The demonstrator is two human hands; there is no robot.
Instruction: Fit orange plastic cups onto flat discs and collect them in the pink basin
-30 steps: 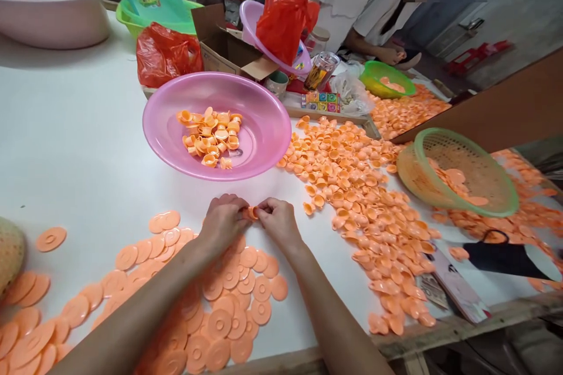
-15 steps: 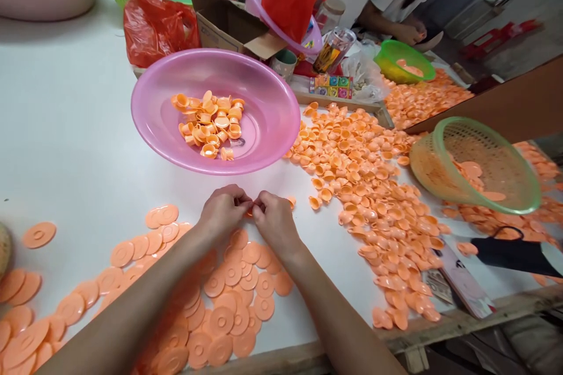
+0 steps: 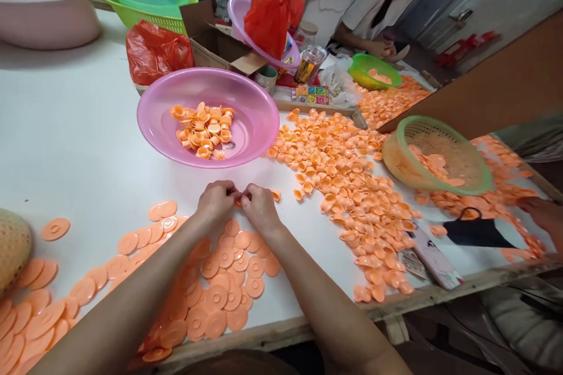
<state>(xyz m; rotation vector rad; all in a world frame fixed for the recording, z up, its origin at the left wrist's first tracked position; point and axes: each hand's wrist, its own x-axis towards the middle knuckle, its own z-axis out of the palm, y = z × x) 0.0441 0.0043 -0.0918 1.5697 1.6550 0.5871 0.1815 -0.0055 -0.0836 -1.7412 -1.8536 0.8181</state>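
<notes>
1. Versus 1.0 s ago, left hand (image 3: 217, 202) and right hand (image 3: 260, 206) sit closer together; orange piece (image 3: 238, 202) at their fingertips is more covered.
2. Orange cup (image 3: 276, 195) now shows beside right hand.
3. Another person's hand (image 3: 544, 214) appears, right edge.

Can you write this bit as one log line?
left hand: pinching partly hidden orange piece | right hand: pinching same piece | pink basin: orange parts inside | orange discs: on table
</notes>
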